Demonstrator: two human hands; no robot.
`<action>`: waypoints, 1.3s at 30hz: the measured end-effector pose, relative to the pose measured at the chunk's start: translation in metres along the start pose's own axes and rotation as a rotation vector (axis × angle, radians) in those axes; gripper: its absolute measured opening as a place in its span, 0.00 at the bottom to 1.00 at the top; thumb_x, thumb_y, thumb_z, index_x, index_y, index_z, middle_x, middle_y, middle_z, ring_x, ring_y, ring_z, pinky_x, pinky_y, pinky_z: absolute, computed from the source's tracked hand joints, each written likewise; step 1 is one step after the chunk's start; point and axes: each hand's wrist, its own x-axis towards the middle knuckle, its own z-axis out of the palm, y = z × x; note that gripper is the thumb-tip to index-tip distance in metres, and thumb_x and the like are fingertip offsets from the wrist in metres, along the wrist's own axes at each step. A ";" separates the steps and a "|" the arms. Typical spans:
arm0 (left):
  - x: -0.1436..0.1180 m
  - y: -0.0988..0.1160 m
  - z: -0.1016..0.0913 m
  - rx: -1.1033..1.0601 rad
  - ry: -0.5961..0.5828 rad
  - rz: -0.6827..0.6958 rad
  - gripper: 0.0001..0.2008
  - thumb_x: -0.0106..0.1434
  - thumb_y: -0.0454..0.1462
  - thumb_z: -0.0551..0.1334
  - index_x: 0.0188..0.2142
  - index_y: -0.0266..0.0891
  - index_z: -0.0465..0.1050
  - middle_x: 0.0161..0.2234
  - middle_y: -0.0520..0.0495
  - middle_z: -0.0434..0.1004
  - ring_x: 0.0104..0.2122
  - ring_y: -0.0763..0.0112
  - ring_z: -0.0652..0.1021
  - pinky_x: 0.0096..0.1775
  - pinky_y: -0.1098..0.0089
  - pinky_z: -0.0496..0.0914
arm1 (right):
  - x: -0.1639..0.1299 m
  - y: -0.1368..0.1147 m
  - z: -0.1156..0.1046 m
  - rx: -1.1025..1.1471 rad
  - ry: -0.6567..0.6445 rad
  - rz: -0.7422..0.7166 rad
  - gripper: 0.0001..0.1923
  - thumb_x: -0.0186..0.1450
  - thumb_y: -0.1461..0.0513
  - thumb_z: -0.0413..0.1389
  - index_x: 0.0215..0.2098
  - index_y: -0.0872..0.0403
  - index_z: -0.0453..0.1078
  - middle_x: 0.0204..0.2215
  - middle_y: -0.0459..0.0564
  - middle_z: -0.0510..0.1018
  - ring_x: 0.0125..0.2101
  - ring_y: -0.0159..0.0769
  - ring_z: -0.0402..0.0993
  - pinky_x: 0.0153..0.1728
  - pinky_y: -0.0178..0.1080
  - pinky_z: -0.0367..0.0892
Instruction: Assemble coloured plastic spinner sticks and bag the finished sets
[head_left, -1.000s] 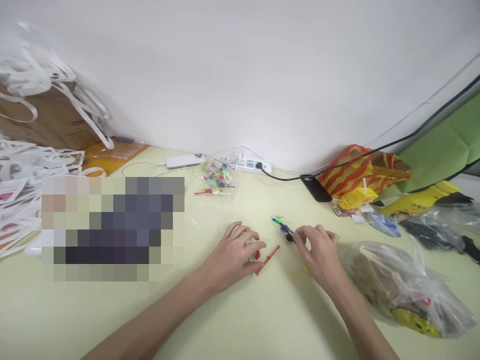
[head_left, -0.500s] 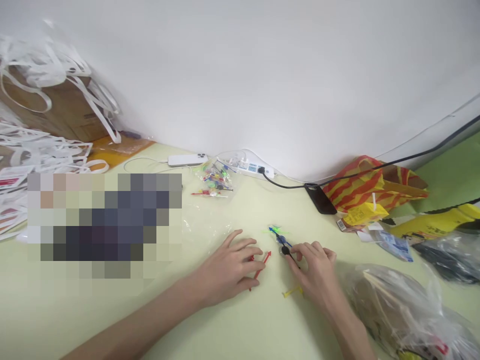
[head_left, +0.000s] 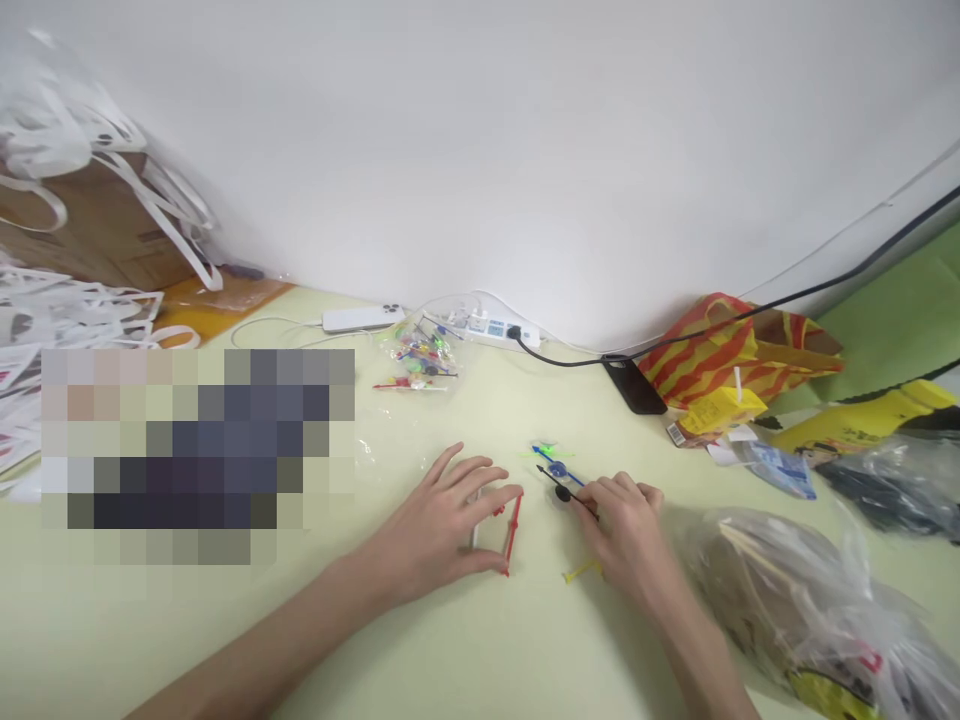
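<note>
Bright, even light w/ soft shadows; edges bowed by wide lens, slight blur, pixelated patch at left.

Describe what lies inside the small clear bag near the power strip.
The small clear bag holds a jumble of thin colored plastic pieces, red, blue, green and yellow. Those underneath are covered and cannot be counted.

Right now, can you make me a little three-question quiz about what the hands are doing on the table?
1. True or false: the left hand touches a red stick.
2. What colour is the thin stick at the right hand? A black, B white, C pink.
3. Which small stick lies on the table just under the right hand?

Key: 1 true; 2 A; 3 the yellow stick.
</note>
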 end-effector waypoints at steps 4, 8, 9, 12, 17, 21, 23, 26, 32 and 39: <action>-0.006 -0.010 -0.005 0.005 -0.028 0.012 0.38 0.60 0.55 0.65 0.65 0.48 0.57 0.62 0.41 0.67 0.64 0.52 0.64 0.65 0.42 0.52 | -0.002 -0.004 -0.002 0.031 0.016 -0.023 0.11 0.70 0.63 0.50 0.30 0.51 0.68 0.28 0.46 0.77 0.34 0.39 0.69 0.44 0.45 0.53; -0.008 -0.014 -0.006 0.002 -0.019 0.018 0.40 0.60 0.55 0.65 0.66 0.48 0.55 0.63 0.40 0.65 0.66 0.50 0.62 0.65 0.42 0.52 | -0.002 0.000 0.002 0.039 0.054 -0.072 0.12 0.71 0.61 0.50 0.29 0.51 0.67 0.26 0.46 0.76 0.32 0.39 0.69 0.43 0.46 0.53; -0.008 -0.014 -0.006 -0.001 -0.019 0.016 0.40 0.60 0.55 0.65 0.66 0.47 0.56 0.63 0.39 0.65 0.66 0.49 0.62 0.65 0.41 0.52 | -0.002 0.000 0.003 0.037 0.062 -0.076 0.12 0.71 0.60 0.50 0.29 0.51 0.67 0.26 0.46 0.75 0.32 0.39 0.69 0.43 0.46 0.53; -0.008 -0.011 -0.006 -0.020 0.000 0.025 0.37 0.60 0.55 0.65 0.64 0.48 0.60 0.61 0.40 0.67 0.65 0.49 0.63 0.65 0.41 0.53 | -0.003 -0.003 0.002 0.042 0.078 -0.077 0.12 0.71 0.60 0.50 0.29 0.51 0.67 0.25 0.45 0.74 0.31 0.38 0.69 0.45 0.46 0.52; -0.006 -0.004 -0.003 -0.039 0.068 0.072 0.27 0.64 0.49 0.65 0.60 0.49 0.65 0.57 0.44 0.72 0.62 0.56 0.67 0.66 0.47 0.53 | -0.005 -0.014 -0.001 0.061 0.083 -0.088 0.12 0.71 0.61 0.50 0.29 0.51 0.67 0.26 0.45 0.74 0.32 0.38 0.69 0.45 0.46 0.53; -0.005 -0.003 0.001 -0.043 0.085 0.054 0.19 0.67 0.45 0.62 0.57 0.46 0.69 0.52 0.44 0.75 0.60 0.59 0.70 0.66 0.48 0.51 | -0.007 -0.020 -0.001 0.052 0.074 -0.119 0.12 0.71 0.61 0.50 0.29 0.51 0.67 0.25 0.44 0.73 0.31 0.38 0.69 0.43 0.45 0.54; -0.004 -0.004 0.003 -0.032 0.100 0.021 0.15 0.69 0.41 0.61 0.54 0.45 0.70 0.50 0.45 0.77 0.59 0.60 0.71 0.67 0.48 0.51 | -0.008 -0.022 0.000 0.052 0.076 -0.139 0.12 0.71 0.61 0.50 0.29 0.51 0.66 0.25 0.44 0.72 0.30 0.38 0.68 0.43 0.45 0.54; -0.004 -0.006 0.004 -0.022 0.130 -0.017 0.12 0.69 0.38 0.60 0.52 0.43 0.71 0.47 0.46 0.79 0.56 0.62 0.73 0.67 0.48 0.51 | -0.009 -0.027 0.001 0.066 0.076 -0.158 0.12 0.71 0.61 0.50 0.29 0.51 0.66 0.25 0.44 0.72 0.30 0.38 0.68 0.43 0.45 0.54; -0.001 -0.007 0.006 -0.057 0.159 -0.019 0.10 0.70 0.36 0.60 0.50 0.43 0.72 0.44 0.50 0.81 0.55 0.66 0.75 0.67 0.51 0.51 | -0.009 -0.030 0.001 0.086 0.062 -0.149 0.12 0.72 0.62 0.49 0.29 0.51 0.64 0.25 0.44 0.72 0.31 0.37 0.67 0.43 0.45 0.54; -0.003 -0.006 0.009 -0.114 0.176 0.000 0.07 0.70 0.35 0.58 0.45 0.43 0.74 0.40 0.52 0.82 0.49 0.70 0.78 0.68 0.55 0.48 | -0.011 -0.032 0.002 0.078 0.073 -0.163 0.12 0.72 0.61 0.49 0.29 0.51 0.65 0.25 0.45 0.72 0.31 0.38 0.68 0.44 0.46 0.54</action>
